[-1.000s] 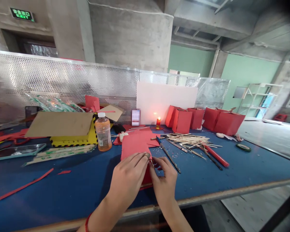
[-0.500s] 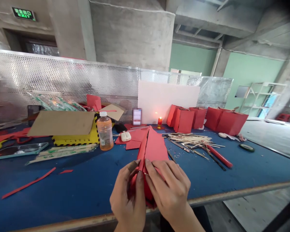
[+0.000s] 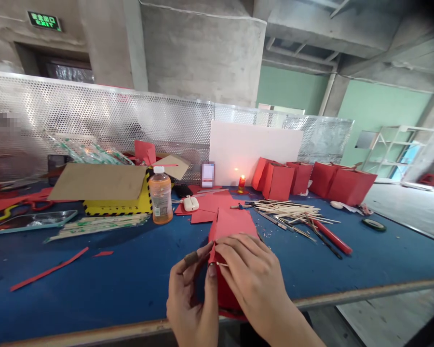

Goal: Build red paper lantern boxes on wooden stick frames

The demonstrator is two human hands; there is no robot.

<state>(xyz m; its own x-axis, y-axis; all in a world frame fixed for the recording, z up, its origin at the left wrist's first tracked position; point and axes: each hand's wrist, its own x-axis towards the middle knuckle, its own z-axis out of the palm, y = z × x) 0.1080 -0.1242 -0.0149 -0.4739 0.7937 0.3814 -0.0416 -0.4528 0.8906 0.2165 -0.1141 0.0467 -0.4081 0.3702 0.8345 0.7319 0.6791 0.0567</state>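
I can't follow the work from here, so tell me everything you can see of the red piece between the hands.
The red piece looks like stiff matt paper, folded box-like, with a long edge running away from the person. It sits at the near edge of the blue table. The left hand pinches that long edge; the right hand rests over its top, fingertips beside a thin pale stick. The hands hide much of it.
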